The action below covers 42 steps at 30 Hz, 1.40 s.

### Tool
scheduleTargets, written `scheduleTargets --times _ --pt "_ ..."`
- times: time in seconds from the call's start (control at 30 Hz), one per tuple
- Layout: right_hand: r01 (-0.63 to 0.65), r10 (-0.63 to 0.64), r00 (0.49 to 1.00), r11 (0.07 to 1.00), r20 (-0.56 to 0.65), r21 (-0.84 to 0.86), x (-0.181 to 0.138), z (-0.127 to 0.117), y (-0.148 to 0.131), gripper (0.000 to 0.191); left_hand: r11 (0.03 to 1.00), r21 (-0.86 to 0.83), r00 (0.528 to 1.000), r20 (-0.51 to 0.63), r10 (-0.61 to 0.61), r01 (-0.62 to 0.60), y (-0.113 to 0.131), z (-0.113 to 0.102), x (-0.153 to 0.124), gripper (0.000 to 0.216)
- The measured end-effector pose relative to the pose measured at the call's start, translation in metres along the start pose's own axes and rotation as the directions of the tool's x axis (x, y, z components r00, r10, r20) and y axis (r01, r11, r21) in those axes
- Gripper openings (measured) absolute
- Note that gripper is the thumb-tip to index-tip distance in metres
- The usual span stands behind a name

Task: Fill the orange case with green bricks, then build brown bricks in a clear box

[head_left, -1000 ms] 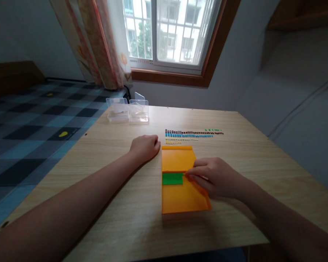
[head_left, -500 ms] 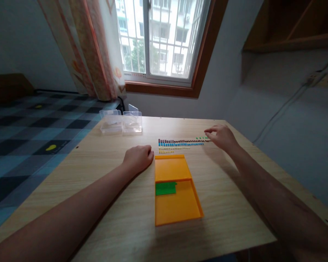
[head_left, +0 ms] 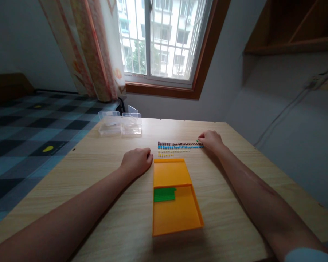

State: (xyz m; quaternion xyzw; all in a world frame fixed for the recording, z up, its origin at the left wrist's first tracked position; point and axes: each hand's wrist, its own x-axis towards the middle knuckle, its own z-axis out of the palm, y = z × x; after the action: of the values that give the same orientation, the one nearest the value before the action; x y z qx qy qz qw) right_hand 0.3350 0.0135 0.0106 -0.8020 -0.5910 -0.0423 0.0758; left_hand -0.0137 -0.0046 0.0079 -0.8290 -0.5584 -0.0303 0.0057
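My right hand (head_left: 211,140) is at the right end of several rows of tiny pieces, its fingers pinched together. A small green piece (head_left: 197,141) shows at the fingertips. The dark brown row (head_left: 175,144) lies farthest back, with the blue row (head_left: 171,147) in front of it. Closer still are a pale row (head_left: 177,151) and a short yellow row (head_left: 165,155). My left hand (head_left: 136,160) rests on the table as a loose fist, left of the rows, with nothing visible in it. Near it lies an open orange case (head_left: 177,214) holding green strips (head_left: 164,194).
Two clear plastic boxes (head_left: 131,127) with raised lids stand at the back left of the wooden table (head_left: 98,178). Beyond the table's left edge is a bed with a checked cover (head_left: 51,123). A window (head_left: 166,40) and a curtain (head_left: 87,51) are behind.
My right hand has moved left and slightly nearer, its fingers now closed at the green piece. It covers the other green pieces seen earlier. My left hand has stayed put; the view has shifted slightly.
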Motion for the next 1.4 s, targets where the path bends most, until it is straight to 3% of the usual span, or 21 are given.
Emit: scheduleTargets --times 0.57,0.67,0.8,0.83,0.87,0.93,1.0,1.1,1.17,1.4 --pt "0.04 -0.04 0.999 0.998 0.001 0.052 -0.005 0.003 -0.005 0.025 1.0 -0.003 1.0 -0.003 -0.009 0.009 0.002 -0.003 -0.001 0.037" --pt "0.061 -0.059 0.998 0.992 -0.024 0.114 -0.007 -0.014 -0.005 0.025 1.0 0.009 1.0 0.004 -0.006 0.006 0.002 -0.003 -0.001 0.037" --pt "0.18 -0.168 0.983 0.957 -0.075 0.228 -0.031 -0.061 -0.008 0.027 1.0 0.015 1.0 -0.009 0.002 -0.002 0.001 -0.001 -0.001 0.036" --pt "0.252 -0.234 0.968 0.929 -0.095 0.27 -0.044 -0.074 -0.011 0.026 1.0 0.013 1.0 -0.015 0.005 -0.005 0.001 0.0 -0.001 0.036" --pt "0.395 -0.373 0.919 0.85 -0.129 0.348 -0.061 -0.086 -0.015 0.024 1.0 0.011 1.0 -0.022 0.007 -0.007 0.001 0.0 -0.001 0.037" --pt "0.603 -0.616 0.772 0.633 -0.156 0.486 -0.1 -0.103 -0.024 0.022 1.0 0.003 0.999 -0.029 0.014 -0.014 0.001 0.001 -0.001 0.037" --pt "0.701 -0.781 0.616 0.484 -0.104 0.523 -0.141 -0.109 -0.035 0.019 1.0 -0.004 0.999 -0.03 0.016 -0.016 0.001 0.002 -0.001 0.037" --pt "0.762 -0.886 0.462 0.421 0.041 0.491 -0.185 -0.098 -0.049 0.021 1.0 -0.011 0.999 -0.034 0.015 -0.015 0.002 0.002 -0.002 0.037" --pt "0.801 -0.897 0.428 0.434 0.113 0.413 -0.197 -0.084 -0.054 0.023 1.0 -0.01 0.999 -0.04 0.015 -0.016 0.002 0.002 -0.002 0.038" --pt "0.844 -0.889 0.44 0.457 0.127 0.281 -0.192 -0.048 -0.055 0.02 1.0 0.001 0.998 -0.056 0.016 -0.016 0.002 0.004 -0.001 0.038"
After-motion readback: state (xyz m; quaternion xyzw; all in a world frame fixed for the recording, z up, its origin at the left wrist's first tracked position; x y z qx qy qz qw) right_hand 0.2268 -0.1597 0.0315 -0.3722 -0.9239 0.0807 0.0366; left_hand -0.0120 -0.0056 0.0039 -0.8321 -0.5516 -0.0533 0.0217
